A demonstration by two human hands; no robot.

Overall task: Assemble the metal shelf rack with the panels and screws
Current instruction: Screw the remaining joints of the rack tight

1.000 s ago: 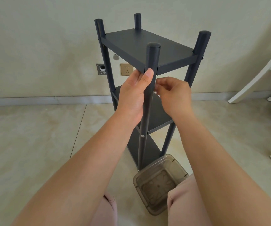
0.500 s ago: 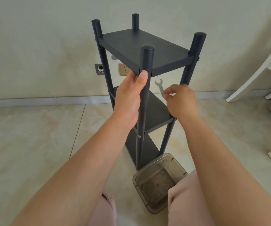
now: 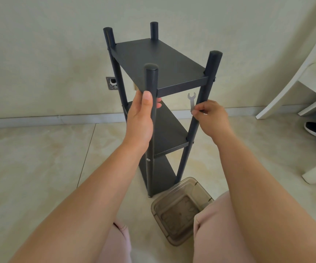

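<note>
Left hand [image 3: 141,118] grips the rack's near post [image 3: 151,130]; right hand [image 3: 211,115] pinches a wrench [image 3: 191,101] beside it.

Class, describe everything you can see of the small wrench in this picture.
The wrench is a small, flat, thin tool that looks like pale grey metal, with an open forked end pointing up. It stands nearly upright beside the rack's front right post, below the top shelf. The right hand pinches its lower end; nothing else visibly touches it.

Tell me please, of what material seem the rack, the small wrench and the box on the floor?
Rack: probably metal, matte dark coating without glare. Wrench: thin flat bare metal, silver-grey. Box: likely plastic, smoky and see-through; the floor shows through it.
</note>
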